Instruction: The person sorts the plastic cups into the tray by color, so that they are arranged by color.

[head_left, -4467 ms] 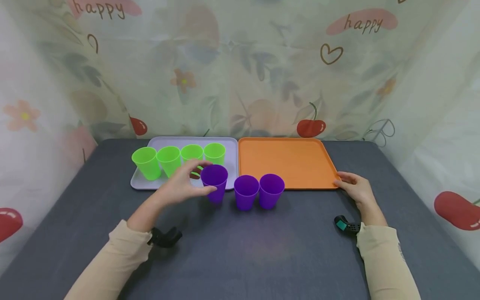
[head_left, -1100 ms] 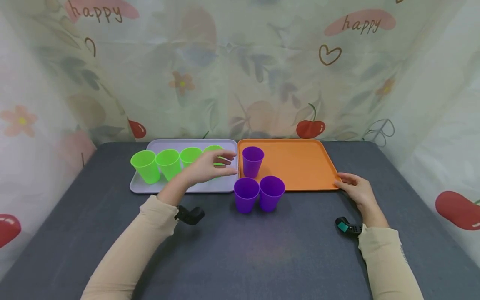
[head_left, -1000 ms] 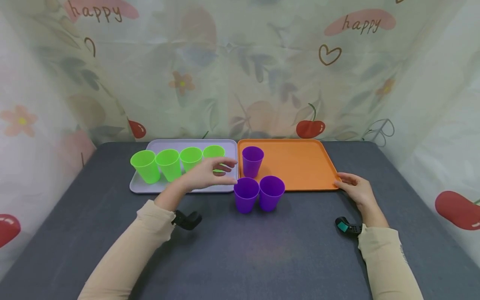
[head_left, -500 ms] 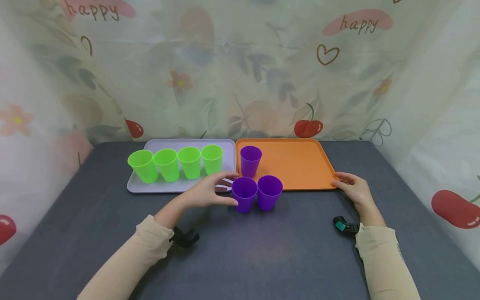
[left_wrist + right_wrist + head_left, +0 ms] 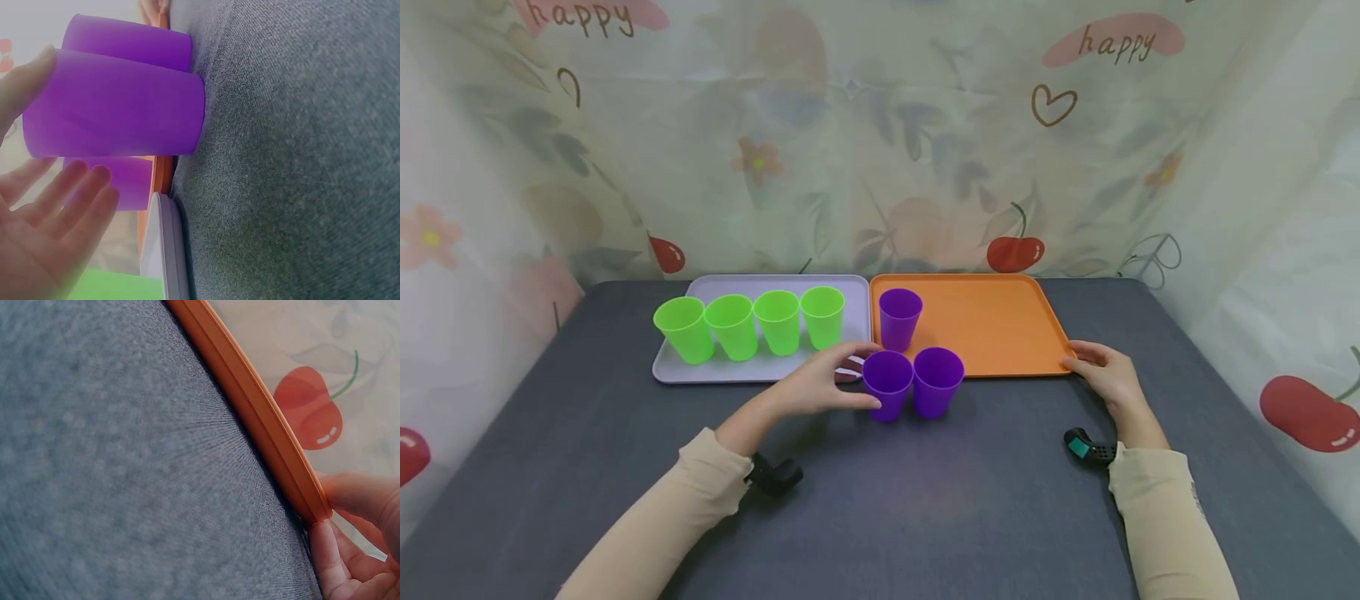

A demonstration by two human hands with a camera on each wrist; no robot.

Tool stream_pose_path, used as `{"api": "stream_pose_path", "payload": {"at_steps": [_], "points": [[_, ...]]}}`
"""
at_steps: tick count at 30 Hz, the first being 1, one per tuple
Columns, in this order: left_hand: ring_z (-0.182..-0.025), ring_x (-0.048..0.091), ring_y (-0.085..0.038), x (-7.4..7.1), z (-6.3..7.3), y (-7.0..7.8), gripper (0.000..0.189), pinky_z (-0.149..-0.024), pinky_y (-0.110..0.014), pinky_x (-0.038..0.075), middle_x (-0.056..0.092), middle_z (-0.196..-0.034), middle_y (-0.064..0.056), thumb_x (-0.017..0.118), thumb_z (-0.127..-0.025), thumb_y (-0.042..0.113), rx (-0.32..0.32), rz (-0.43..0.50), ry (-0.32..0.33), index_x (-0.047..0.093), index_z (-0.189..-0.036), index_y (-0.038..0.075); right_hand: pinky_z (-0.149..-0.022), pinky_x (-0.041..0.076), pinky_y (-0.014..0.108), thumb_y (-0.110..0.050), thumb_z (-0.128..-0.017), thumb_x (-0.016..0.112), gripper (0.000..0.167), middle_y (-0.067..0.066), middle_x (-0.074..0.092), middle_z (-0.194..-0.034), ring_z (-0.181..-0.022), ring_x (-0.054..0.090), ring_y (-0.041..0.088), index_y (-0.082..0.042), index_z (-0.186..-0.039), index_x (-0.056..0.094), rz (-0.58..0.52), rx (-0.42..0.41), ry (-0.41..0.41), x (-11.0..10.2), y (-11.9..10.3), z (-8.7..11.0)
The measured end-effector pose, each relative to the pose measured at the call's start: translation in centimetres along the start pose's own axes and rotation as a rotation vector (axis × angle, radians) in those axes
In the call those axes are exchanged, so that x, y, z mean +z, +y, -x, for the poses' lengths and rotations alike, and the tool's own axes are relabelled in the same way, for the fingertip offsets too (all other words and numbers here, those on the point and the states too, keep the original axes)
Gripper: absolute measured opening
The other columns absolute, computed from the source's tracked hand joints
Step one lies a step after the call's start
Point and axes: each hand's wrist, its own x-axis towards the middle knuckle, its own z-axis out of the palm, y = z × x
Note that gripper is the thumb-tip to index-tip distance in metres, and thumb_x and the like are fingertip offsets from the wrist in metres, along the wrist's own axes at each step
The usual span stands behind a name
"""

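My left hand (image 5: pixel 820 382) is at a purple cup (image 5: pixel 887 387) standing on the table, thumb across its near side and index finger behind its rim. In the left wrist view the thumb (image 5: pixel 28 84) lies on the purple cup (image 5: pixel 125 106), while the other fingers sit beside its wall. A second purple cup (image 5: pixel 937 385) stands close on its right. Behind them, a third purple cup (image 5: pixel 900 321) is upright on the left end of the orange tray (image 5: pixel 992 325). My right hand (image 5: pixel 1108 379) pinches that tray's near right corner, thumb and fingers on either side of its rim (image 5: pixel 275 437).
A pale lilac tray (image 5: pixel 857 333) lies against the orange tray's left side. It bears a row of several green cups (image 5: pixel 777 323); the leftmost leans a little. Dark grey cloth (image 5: pixel 925 508) covers the table, and a printed curtain (image 5: pixel 850 167) hangs behind.
One purple cup went from my left hand onto the orange tray. My left hand then came back, down and nearer, to another purple cup. My right hand stayed at the tray corner.
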Motion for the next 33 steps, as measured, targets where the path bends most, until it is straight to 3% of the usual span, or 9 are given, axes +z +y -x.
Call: {"api": "stream_pose_path", "payload": {"at_steps": [9,14,17,25,33], "points": [[-0.113,0.056,-0.031,0.02,-0.02,-0.17,0.063,-0.096,-0.041,0.047,0.054,-0.128,-0.014,0.077,-0.077,0.017,0.002,-0.018,0.023,0.048,-0.131,0.004,-0.075,0.040,0.012,-0.041,-0.086,0.064,0.065,-0.025,0.049,-0.093,-0.085,0.046,-0.008,-0.006,-0.138,0.045,0.005,0.007,-0.014,0.10,-0.15,-0.13],[-0.112,0.057,-0.031,0.15,-0.15,-0.01,0.062,-0.096,-0.041,0.047,0.055,-0.126,-0.013,0.077,-0.076,0.018,-0.003,-0.011,0.025,0.048,-0.130,0.005,-0.079,0.039,0.016,-0.044,-0.086,0.062,0.067,-0.001,0.056,-0.117,-0.088,0.045,-0.007,-0.007,-0.138,0.044,0.026,0.020,-0.020,0.19,-0.19,-0.14],[-0.111,0.057,-0.029,0.26,-0.29,0.01,0.061,-0.095,-0.040,0.047,0.056,-0.124,-0.013,0.077,-0.076,0.017,0.001,-0.010,0.027,0.049,-0.128,0.005,-0.078,0.039,0.015,-0.045,-0.086,0.062,0.066,0.006,0.054,-0.124,-0.085,0.045,-0.010,-0.007,-0.139,0.044,0.031,0.016,-0.020,0.15,-0.11,-0.06],[-0.109,0.058,-0.028,0.30,-0.21,0.15,0.058,-0.094,-0.038,0.048,0.057,-0.121,-0.013,0.077,-0.076,0.016,-0.002,0.003,0.046,0.050,-0.126,0.004,-0.074,0.040,0.011,-0.044,-0.086,0.063,0.067,-0.020,0.051,-0.101,-0.083,0.046,-0.012,-0.007,-0.139,0.044,0.012,0.013,-0.025,0.06,-0.02,0.04],[-0.107,0.058,-0.032,-0.40,0.04,0.52,0.058,-0.093,-0.039,0.049,0.058,-0.120,-0.015,0.077,-0.076,0.017,-0.026,0.001,0.099,0.049,-0.126,0.003,-0.074,0.040,0.012,-0.044,-0.085,0.063,0.067,-0.022,0.051,-0.097,-0.084,0.045,-0.010,-0.007,-0.138,0.045,0.021,0.011,-0.014,0.08,0.02,0.02]]}}
